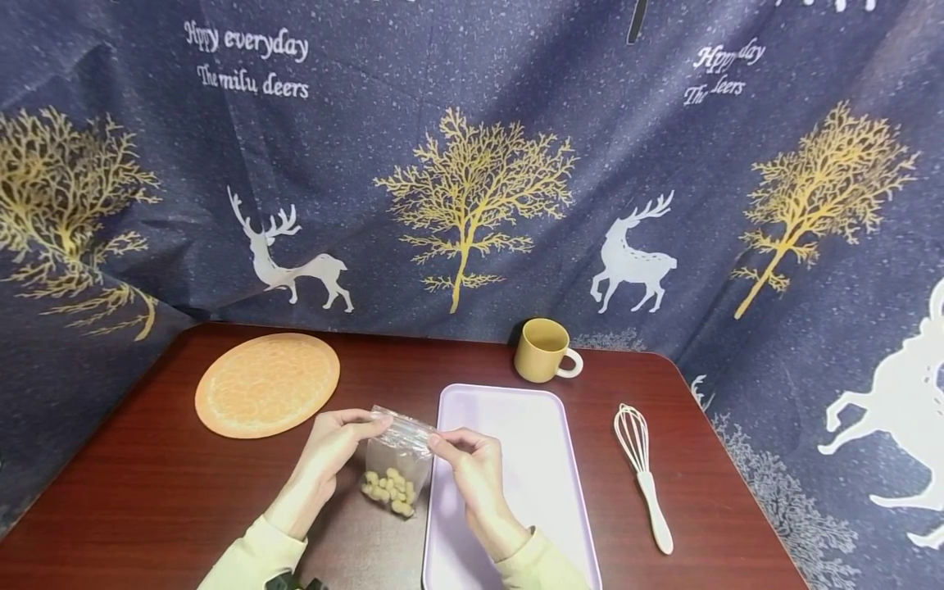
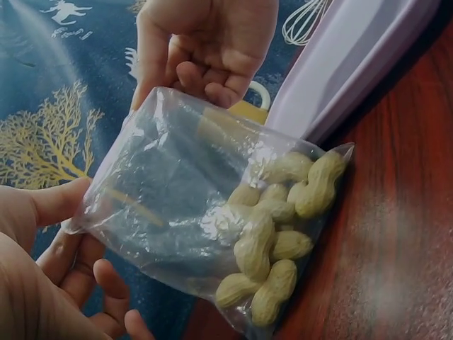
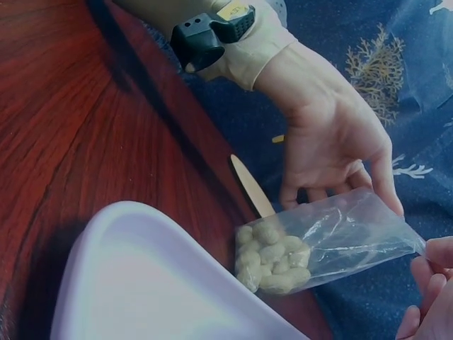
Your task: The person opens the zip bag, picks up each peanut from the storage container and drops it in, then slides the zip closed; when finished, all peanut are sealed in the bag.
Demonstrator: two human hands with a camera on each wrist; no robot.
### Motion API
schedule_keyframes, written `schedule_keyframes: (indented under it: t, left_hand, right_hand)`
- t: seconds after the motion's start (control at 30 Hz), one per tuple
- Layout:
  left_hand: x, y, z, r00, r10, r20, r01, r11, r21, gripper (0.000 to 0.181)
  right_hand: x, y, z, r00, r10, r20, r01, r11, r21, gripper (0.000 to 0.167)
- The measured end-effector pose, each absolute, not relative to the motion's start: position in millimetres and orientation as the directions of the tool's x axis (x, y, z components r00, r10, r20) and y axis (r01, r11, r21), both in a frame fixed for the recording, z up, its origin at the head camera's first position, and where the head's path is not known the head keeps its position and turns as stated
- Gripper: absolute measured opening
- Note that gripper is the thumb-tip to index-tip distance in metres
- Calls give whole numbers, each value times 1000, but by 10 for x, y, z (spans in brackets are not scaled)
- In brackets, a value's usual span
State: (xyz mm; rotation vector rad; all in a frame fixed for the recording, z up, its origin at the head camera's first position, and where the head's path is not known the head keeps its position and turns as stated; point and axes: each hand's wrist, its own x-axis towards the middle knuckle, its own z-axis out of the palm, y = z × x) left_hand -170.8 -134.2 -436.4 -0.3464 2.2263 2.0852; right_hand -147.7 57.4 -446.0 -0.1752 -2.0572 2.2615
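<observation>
A clear zip bag [image 1: 399, 455] hangs upright between both hands, with several unshelled peanuts [image 2: 262, 244] gathered at its bottom. My left hand [image 1: 324, 459] pinches the top left corner between thumb and fingers. At the opposite top corner, my right hand [image 1: 475, 479] pinches the bag's edge the same way. In the right wrist view the peanuts [image 3: 272, 258] sit low in the bag, beside the tray's rim. Whether the zip is sealed cannot be told.
A pale lilac tray [image 1: 531, 459] lies right of the bag, partly under my right forearm. Farther right is a white whisk [image 1: 645, 479]. A yellow mug [image 1: 542, 352] stands at the back, and a round orange mat [image 1: 267, 385] lies at the back left.
</observation>
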Motion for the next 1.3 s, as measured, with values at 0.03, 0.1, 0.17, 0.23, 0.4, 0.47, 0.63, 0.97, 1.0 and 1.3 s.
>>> schedule_keyframes:
  t: [0.03,0.1,0.17,0.23,0.4,0.47,0.63,0.97,1.0,1.3]
  left_hand:
    - [-1712,-1357,-4365,-971,-117,-209,-216,52,975,24]
    - [-1716,-1384,-4365,-969,-119,-214,-221,49,974,26]
    - [-1717,-1406,-4363,-969,-121,-216,-223,49,973,28]
    - [-1716,-1421,-4360,-971,-117,-210,-217,51,975,29]
    - [-1708,-1441,-4346,-977,-104,-184,-193,77,978,27]
    - [-1707,-1445,-4341,-976,-104,-190,-199,85,976,28]
    - [-1722,-1451,-4349,-973,-95,-210,-220,101,970,31]
    - [-1760,-1493,-4391,-981,-66,-185,-194,185,963,32]
    - [-1766,-1495,-4400,-981,-63,-182,-191,183,965,31]
    - [-1840,-1504,-4516,-985,-66,-157,-164,123,979,25]
  right_hand:
    - [-1480,575,-4461,-990,137,-30,18,-93,-996,4]
    - [-1487,577,-4467,-990,141,-29,17,-91,-996,5]
    - [-1496,582,-4476,-989,144,-27,14,-86,-996,5]
    - [-1505,589,-4491,-989,144,-24,12,-84,-996,5]
    - [-1534,628,-4498,-994,107,-25,19,-58,-998,9]
    - [-1543,655,-4482,-997,78,-24,21,-39,-999,13]
    - [-1561,718,-4435,-1000,4,-28,28,-7,-1000,21]
    - [-1787,754,-4424,-996,-90,-16,7,90,-996,22]
    - [-1828,752,-4424,-995,-97,-22,13,96,-995,22]
    - [-2119,718,-4539,-985,-163,-62,39,139,-990,24]
